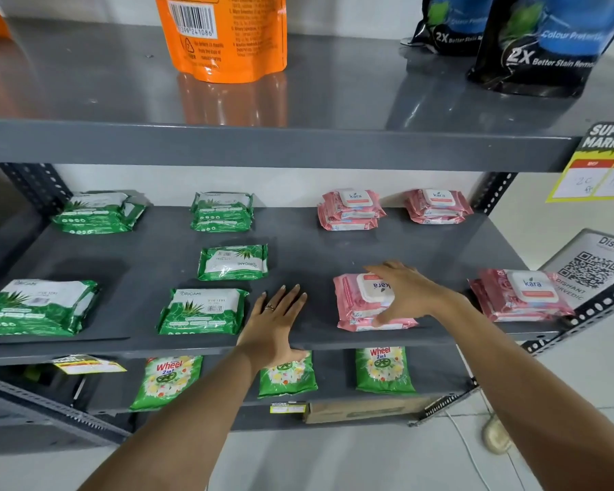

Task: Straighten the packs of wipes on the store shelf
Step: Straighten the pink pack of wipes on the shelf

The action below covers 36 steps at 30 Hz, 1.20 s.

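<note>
On the grey middle shelf [298,249] lie green wipe packs on the left and pink ones on the right. My right hand [408,294] grips a small stack of pink packs [355,303] near the front edge; its top pack is turned round, label upside down. My left hand [275,320] rests flat on the bare shelf, fingers spread, holding nothing, between that stack and a green pack [202,310]. Another green pack [233,262] lies reversed in the middle. Further stacks: green [38,306], [98,212], [222,210]; pink [351,209], [436,205], [521,295].
The upper shelf [298,143] overhangs, carrying an orange pouch [224,33] and dark detergent pouches [539,44]. Green detergent bags [383,370] stand on the shelf below. A QR-code sign [592,267] and a price tag [596,171] sit at the right upright.
</note>
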Motion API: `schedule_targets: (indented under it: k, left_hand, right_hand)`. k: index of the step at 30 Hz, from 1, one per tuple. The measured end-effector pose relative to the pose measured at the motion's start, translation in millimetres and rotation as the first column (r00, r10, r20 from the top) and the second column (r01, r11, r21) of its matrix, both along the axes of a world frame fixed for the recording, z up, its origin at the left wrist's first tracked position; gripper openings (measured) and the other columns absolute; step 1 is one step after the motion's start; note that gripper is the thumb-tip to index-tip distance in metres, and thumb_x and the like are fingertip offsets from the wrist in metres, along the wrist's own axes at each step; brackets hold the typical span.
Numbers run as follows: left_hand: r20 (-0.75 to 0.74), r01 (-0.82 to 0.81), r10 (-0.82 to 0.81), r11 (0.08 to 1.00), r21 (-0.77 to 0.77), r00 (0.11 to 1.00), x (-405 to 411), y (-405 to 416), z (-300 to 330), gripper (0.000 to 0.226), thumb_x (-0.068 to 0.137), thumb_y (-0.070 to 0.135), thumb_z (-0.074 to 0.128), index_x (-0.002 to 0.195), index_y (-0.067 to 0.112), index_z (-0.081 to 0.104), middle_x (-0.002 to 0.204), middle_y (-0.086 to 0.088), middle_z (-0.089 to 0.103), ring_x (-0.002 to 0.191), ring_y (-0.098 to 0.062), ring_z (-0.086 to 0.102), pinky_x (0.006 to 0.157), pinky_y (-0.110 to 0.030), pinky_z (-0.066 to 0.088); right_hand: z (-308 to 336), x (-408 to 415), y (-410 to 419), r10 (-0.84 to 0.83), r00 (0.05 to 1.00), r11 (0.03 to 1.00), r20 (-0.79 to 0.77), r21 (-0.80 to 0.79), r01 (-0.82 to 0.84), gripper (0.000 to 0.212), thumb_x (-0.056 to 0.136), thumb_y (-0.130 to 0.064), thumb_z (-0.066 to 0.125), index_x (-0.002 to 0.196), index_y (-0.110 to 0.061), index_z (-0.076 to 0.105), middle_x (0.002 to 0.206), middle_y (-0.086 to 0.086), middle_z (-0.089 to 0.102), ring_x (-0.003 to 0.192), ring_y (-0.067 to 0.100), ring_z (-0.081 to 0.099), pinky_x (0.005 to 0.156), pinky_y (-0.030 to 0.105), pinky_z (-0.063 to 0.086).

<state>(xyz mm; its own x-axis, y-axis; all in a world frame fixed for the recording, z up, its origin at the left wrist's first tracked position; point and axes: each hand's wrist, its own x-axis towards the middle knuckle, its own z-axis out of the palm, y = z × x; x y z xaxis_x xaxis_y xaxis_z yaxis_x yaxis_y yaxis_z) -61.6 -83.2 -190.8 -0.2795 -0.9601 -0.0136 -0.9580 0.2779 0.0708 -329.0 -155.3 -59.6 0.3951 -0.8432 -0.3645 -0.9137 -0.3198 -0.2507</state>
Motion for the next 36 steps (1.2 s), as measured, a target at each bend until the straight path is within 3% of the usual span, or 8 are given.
schedule_targets:
  k: [4, 6, 15, 20, 23, 26, 32, 36]
  left_hand:
    - [0.002, -0.003, 0.003, 1.000, -0.001, 1.000, 0, -2, 0, 0.112, 0.071, 0.074, 0.058, 0.153, 0.024, -0.001, 0.163, 0.002, -0.002, 0.147, -0.021, -0.003, 0.116, -0.046, -0.006]
    - [0.003, 0.002, -0.001, 1.000, -0.006, 1.000, 0, -2, 0, 0.112, 0.071, 0.074, 0.058, 0.153, 0.023, 0.001, 0.163, 0.002, 0.000, 0.147, -0.021, -0.001, 0.116, -0.046, -0.004]
    - [-0.010, -0.004, 0.004, 1.000, 0.014, 1.000, 2, -2, -2, 0.108, 0.076, 0.076, 0.051, 0.151, 0.028, -0.009, 0.162, 0.005, -0.008, 0.146, -0.017, -0.010, 0.115, -0.043, -0.013]
    - [0.008, -0.006, 0.006, 1.000, -0.012, 1.000, 0, -1, -1, 0.110, 0.075, 0.076, 0.054, 0.152, 0.025, -0.005, 0.162, 0.003, -0.007, 0.147, -0.018, -0.008, 0.116, -0.044, -0.010]
    - [0.003, -0.008, 0.008, 1.000, 0.004, 1.000, 0, 0, -1, 0.110, 0.075, 0.075, 0.055, 0.152, 0.025, -0.006, 0.162, 0.004, -0.008, 0.147, -0.017, -0.009, 0.116, -0.044, -0.009]
    - [-0.007, -0.017, 0.017, 1.000, 0.025, 1.000, 0, -1, -1, 0.108, 0.075, 0.075, 0.051, 0.151, 0.029, -0.009, 0.161, 0.007, -0.010, 0.146, -0.015, -0.012, 0.117, -0.044, -0.011]
    - [-0.017, -0.016, 0.016, 1.000, 0.012, 1.000, 0, -1, 1, 0.109, 0.072, 0.074, 0.052, 0.152, 0.028, -0.005, 0.162, 0.007, -0.006, 0.146, -0.015, -0.010, 0.115, -0.042, -0.013]
    - [0.003, -0.006, 0.006, 1.000, 0.009, 1.000, 1, -1, 0, 0.108, 0.076, 0.075, 0.052, 0.152, 0.027, -0.007, 0.162, 0.005, -0.008, 0.146, -0.017, -0.010, 0.114, -0.043, -0.013]
  right_hand:
    - [1, 18, 20, -0.257, 0.919, 0.914, 0.299, -0.233, 0.331, 0.082, 0.070, -0.062, 0.069, 0.137, -0.023, 0.044, 0.140, 0.008, 0.047, 0.127, 0.034, 0.046, 0.101, 0.049, 0.042]
    - [-6, 31, 30, -0.322, 0.895, 0.869, 0.310, -0.279, 0.409, 0.066, 0.076, -0.065, 0.060, 0.127, -0.025, 0.055, 0.129, 0.009, 0.053, 0.120, 0.037, 0.050, 0.093, 0.049, 0.048]
    - [-22, -1, 37, 0.013, 0.935, 0.975, 0.354, -0.213, 0.067, 0.046, 0.085, -0.028, 0.068, 0.130, -0.026, 0.057, 0.146, 0.003, 0.044, 0.142, 0.022, 0.029, 0.116, 0.043, 0.020]
    - [-9, 16, 43, -0.218, 0.872, 0.860, 0.438, -0.336, 0.384, 0.056, 0.079, -0.058, 0.062, 0.124, -0.025, 0.060, 0.127, 0.004, 0.058, 0.118, 0.026, 0.054, 0.092, 0.045, 0.051]
    - [-15, 25, 45, -0.286, 0.908, 0.792, 0.305, -0.458, 0.404, 0.054, 0.079, -0.062, 0.058, 0.114, -0.021, 0.063, 0.113, 0.007, 0.060, 0.106, 0.029, 0.055, 0.079, 0.043, 0.056]
    - [-32, 12, 41, -0.178, 0.951, 0.880, 0.253, -0.391, 0.269, 0.052, 0.082, -0.046, 0.065, 0.128, -0.025, 0.053, 0.132, 0.003, 0.051, 0.121, 0.027, 0.044, 0.088, 0.041, 0.051]
    - [-26, -26, 29, 0.032, 0.899, 0.994, 0.437, -0.112, 0.019, 0.060, 0.083, -0.030, 0.070, 0.138, -0.035, 0.045, 0.153, -0.005, 0.035, 0.144, 0.012, 0.027, 0.110, 0.022, 0.026]
    - [-18, 0, 36, -0.086, 0.930, 0.912, 0.357, -0.347, 0.218, 0.059, 0.077, -0.065, 0.058, 0.128, -0.036, 0.054, 0.141, -0.002, 0.048, 0.126, 0.021, 0.049, 0.097, 0.042, 0.048]
